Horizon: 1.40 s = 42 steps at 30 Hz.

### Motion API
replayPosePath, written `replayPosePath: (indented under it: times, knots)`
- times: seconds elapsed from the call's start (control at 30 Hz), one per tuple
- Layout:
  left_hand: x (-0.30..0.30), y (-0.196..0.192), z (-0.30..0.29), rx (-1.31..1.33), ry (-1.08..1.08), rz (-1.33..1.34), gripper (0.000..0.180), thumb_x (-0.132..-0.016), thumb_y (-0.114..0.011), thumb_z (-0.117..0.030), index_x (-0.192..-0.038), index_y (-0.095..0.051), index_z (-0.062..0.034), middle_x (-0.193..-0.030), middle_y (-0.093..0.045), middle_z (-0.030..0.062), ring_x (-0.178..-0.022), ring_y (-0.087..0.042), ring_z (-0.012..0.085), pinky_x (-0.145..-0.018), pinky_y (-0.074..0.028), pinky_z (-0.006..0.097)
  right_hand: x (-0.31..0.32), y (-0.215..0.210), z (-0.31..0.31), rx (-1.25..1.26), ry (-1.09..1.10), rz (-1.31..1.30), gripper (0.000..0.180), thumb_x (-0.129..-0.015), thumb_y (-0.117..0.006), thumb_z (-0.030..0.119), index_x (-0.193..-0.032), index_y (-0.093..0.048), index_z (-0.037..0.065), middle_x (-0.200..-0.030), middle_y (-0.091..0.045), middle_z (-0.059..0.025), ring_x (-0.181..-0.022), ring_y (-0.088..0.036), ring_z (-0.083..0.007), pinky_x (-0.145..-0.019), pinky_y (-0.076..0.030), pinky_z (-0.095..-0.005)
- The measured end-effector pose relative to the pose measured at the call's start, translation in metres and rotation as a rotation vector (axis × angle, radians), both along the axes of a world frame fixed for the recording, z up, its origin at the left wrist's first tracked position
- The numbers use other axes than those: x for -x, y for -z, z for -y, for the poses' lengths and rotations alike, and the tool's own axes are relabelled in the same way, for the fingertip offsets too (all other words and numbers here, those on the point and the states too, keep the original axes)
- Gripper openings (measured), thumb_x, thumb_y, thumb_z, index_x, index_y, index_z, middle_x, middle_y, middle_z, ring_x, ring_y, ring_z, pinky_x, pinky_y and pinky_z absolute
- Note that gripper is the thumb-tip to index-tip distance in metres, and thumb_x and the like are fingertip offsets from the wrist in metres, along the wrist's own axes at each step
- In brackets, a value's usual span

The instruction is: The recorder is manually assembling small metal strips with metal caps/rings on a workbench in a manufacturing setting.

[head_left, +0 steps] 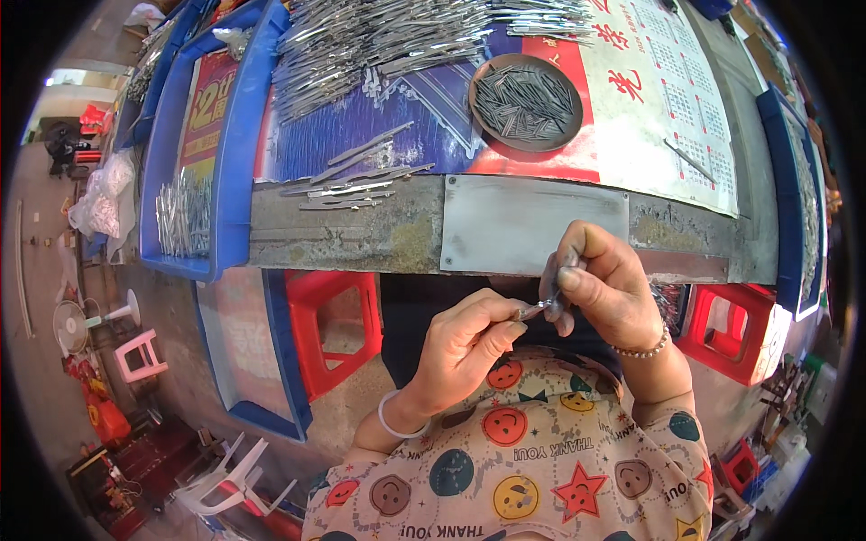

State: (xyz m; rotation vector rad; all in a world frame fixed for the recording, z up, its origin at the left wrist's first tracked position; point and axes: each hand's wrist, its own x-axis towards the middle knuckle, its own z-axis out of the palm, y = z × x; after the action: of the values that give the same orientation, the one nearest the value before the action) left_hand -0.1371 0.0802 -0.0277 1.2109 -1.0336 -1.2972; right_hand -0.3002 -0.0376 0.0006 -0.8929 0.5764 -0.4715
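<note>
In the head view, a small shiny metal piece (533, 311) is held in front of the body, below the counter's (343, 236) near edge. Its left end is pinched between thumb and finger of the left hand (465, 341); its right end is met by the bent fingers of the right hand (609, 288), whose exact grip cannot be told. It is judged light, stiff, probably slippery, hardly fragile, and best gripped by fingertips near its ends.
</note>
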Motion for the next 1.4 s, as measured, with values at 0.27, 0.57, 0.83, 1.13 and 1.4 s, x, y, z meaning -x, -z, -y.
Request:
replayPosePath:
  times: [0.27, 0.57, 0.83, 1.13, 1.4]
  knots:
    - [-0.001, 0.002, -0.001, 0.015, 0.013, 0.003, 0.013, -0.088, -0.058, 0.000, -0.101, -0.062, 0.0039, -0.080, -0.056, 0.0056, -0.063, -0.050, 0.0090, -0.057, -0.042, 0.022, 0.000, 0.002, -0.002, 0.042, 0.015, 0.024, 0.017, -0.094, -0.056, 0.015, -0.088, -0.046, 0.002, -0.076, -0.058, -0.0053, -0.058, -0.054, -0.0071, -0.054, -0.045, -0.0191]
    - [0.000, 0.002, -0.004, 0.042, -0.034, 0.083, 0.013, -0.087, -0.060, 0.001, -0.099, -0.062, 0.0051, -0.077, -0.056, 0.0067, -0.062, -0.051, 0.0106, -0.054, -0.042, 0.023, -0.003, -0.001, -0.007, 0.115, 0.026, -0.110, 0.017, -0.093, -0.057, 0.013, -0.087, -0.046, 0.002, -0.072, -0.056, -0.0018, -0.059, -0.052, -0.0047, -0.053, -0.043, -0.0179]
    - [0.005, 0.002, -0.013, 0.112, -0.054, 0.178, 0.016, -0.088, -0.059, 0.000, -0.103, -0.061, 0.0052, -0.080, -0.056, 0.0066, -0.061, -0.050, 0.0088, -0.053, -0.041, 0.021, 0.000, 0.002, -0.022, 0.296, 0.095, -0.190, 0.014, -0.093, -0.055, 0.010, -0.088, -0.044, 0.003, -0.072, -0.053, -0.0007, -0.058, -0.047, -0.0034, -0.052, -0.040, -0.0182]
    - [0.010, -0.001, -0.015, 0.277, -0.120, 0.518, 0.019, -0.084, -0.063, 0.000, -0.103, -0.063, 0.0020, -0.075, -0.059, 0.0104, -0.060, -0.057, 0.0186, -0.052, -0.044, 0.026, 0.004, 0.003, -0.037, 0.326, 0.147, -0.189, 0.012, -0.092, -0.054, 0.003, -0.089, -0.042, 0.002, -0.077, -0.055, -0.0047, -0.060, -0.049, -0.0052, -0.054, -0.041, -0.0190]
    - [0.005, -0.004, -0.015, 0.249, -0.077, 0.389, 0.015, -0.087, -0.061, -0.004, -0.100, -0.063, 0.0022, -0.072, -0.060, 0.0095, -0.054, -0.054, 0.0151, -0.049, -0.043, 0.024, 0.005, 0.006, -0.043, 0.291, 0.169, -0.151, 0.010, -0.091, -0.054, 0.003, -0.086, -0.046, 0.000, -0.080, -0.057, -0.0066, -0.068, -0.050, -0.0063, -0.060, -0.043, -0.0206]
